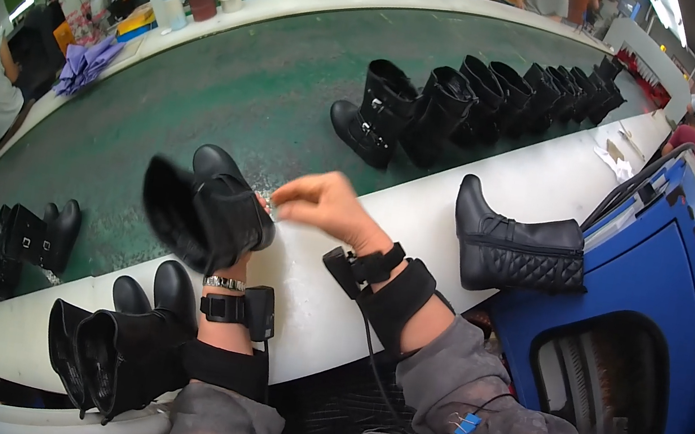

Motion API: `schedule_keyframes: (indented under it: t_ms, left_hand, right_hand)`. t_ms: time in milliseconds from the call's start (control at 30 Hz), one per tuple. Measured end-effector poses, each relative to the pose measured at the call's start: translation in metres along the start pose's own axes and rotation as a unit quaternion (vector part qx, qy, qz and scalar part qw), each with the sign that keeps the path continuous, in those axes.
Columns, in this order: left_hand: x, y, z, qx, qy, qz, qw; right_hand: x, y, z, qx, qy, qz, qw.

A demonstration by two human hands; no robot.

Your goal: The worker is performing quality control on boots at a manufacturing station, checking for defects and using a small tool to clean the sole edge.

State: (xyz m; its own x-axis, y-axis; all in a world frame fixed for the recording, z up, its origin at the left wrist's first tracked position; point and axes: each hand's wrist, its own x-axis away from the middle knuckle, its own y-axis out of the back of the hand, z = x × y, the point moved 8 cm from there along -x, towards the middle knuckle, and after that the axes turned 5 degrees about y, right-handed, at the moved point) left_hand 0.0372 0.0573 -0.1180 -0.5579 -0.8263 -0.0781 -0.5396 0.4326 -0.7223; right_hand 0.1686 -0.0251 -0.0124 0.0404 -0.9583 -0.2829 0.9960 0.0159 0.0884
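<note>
Basically, the black boot was up over the line between green belt and white ledge, gripped by the left hand alone, most of its fingers hidden behind. Right hand was blurred just beside it, fingers loosely bent; couldn't tell if they pinched anything. Main risk: a one-handed grip plus a tug could have twisted the boot loose onto the nearby pair. Second: the wrist cable could have snagged.
</note>
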Motion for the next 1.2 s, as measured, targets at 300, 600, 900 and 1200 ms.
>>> schedule_keyframes:
  t_ms: [300,600,900,1200]
  left_hand:
    - [0.023,-0.067,0.041,0.198,0.258,0.086,0.942]
    - [0.050,-0.110,0.027,0.253,0.314,0.189,0.895]
    - [0.089,-0.167,0.057,0.307,0.341,0.234,0.857]
    - [0.137,-0.242,0.069,0.286,0.359,0.264,0.848]
  right_hand:
    - [0.038,0.149,-0.032,-0.002,0.057,-0.518,0.854]
    - [0.015,0.108,-0.040,-0.004,-0.019,-0.408,0.913]
    - [0.006,0.103,-0.070,-0.011,-0.062,-0.380,0.923]
    - [0.003,0.106,-0.089,0.030,-0.116,-0.361,0.925]
